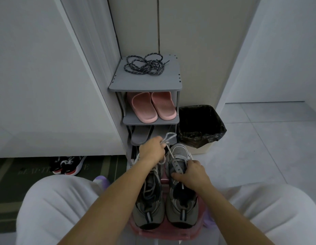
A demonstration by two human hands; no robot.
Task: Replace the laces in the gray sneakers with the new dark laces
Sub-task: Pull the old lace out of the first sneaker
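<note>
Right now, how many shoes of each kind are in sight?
Gray sneakers: 2
Pink slippers: 2
Gray slipper: 1 in view
Black-and-red sneakers: 2
Total: 7
Purple shapes by the legs are too hidden to count.

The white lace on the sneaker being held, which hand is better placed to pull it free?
Left. The left hand grips the white lace just above the sneaker, while the right hand is wrapped round that shoe, steadying it.
</note>
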